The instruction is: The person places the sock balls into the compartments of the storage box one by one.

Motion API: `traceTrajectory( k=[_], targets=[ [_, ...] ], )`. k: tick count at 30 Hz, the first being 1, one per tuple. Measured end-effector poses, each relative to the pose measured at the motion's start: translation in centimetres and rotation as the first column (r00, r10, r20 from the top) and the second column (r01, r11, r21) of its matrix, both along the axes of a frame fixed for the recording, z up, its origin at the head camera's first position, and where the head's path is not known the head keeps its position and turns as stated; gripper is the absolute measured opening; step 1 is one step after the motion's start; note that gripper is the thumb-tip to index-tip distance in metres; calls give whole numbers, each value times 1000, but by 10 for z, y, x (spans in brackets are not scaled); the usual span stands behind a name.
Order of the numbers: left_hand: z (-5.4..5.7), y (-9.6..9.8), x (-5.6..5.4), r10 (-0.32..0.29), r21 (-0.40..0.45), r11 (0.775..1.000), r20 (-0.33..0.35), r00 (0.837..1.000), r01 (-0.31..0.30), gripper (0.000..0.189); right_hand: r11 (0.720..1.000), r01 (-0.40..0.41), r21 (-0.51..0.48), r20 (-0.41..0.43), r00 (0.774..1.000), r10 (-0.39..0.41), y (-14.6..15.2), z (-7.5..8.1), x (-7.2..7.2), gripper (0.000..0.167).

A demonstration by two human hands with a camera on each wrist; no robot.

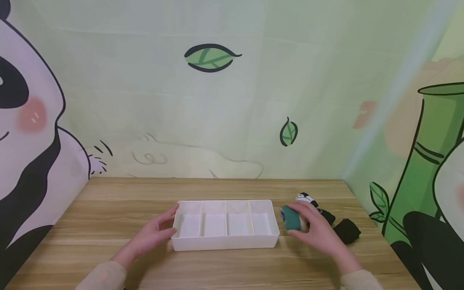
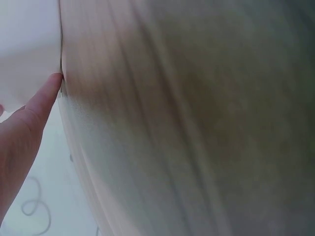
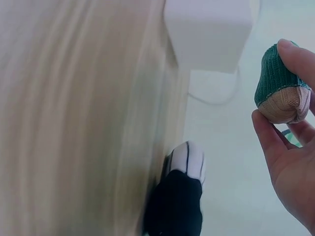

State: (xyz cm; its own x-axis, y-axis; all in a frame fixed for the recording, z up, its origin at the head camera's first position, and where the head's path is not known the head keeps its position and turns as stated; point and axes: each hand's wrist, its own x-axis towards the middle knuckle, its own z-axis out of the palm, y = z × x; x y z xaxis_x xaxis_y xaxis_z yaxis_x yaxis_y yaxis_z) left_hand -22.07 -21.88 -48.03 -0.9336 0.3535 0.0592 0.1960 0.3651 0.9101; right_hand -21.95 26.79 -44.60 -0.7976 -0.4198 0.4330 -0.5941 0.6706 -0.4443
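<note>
My left hand point(image 1: 156, 231) is at the left end of a white divided box point(image 1: 224, 243), fingertips near its back corner and thumb on its side. In the left wrist view, the straight thumb point(image 2: 42, 101) meets the box's edge. My right hand point(image 1: 317, 229) pinches a rolled green-and-beige sock point(image 3: 283, 86) between thumb and fingers, just right of the box. Behind and beside that hand lie a black-and-white rolled sock point(image 3: 182, 191) and a black rolled bundle point(image 1: 347, 231), partly overlapped by the hand in the head view.
The box has several bare compartments in a row and stands on a wood-grain table point(image 1: 137, 193). A printed backdrop point(image 1: 145, 80) with leaves, bamboo and pandas rises behind the table and along its sides.
</note>
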Motion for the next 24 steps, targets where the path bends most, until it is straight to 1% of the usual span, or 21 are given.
traceTrajectory(
  k=[6,8,12,16,19,24],
  targets=[
    [-1,0,0,1,-1,1000,-4,1000,-1,71,998,-48,-27,-54,997,46,-14,7,-2,72],
    [-2,0,0,0,4,1000,-5,1000,0,72,998,-59,-33,-55,997,57,-19,10,-2,72],
    [-2,0,-1,-3,11,1000,-6,1000,3,72,996,-78,-46,-48,996,76,-29,15,-3,71],
    [-2,0,0,-3,16,1000,-1,1000,3,72,994,-92,-53,-11,996,92,-36,17,-5,70],
    [-1,0,0,-3,18,1000,5,1000,3,72,994,-94,-50,12,995,95,-40,17,-7,70],
    [-1,0,0,0,16,1000,3,1000,0,72,994,-94,-47,8,995,95,-45,14,-10,71]
  ],
)
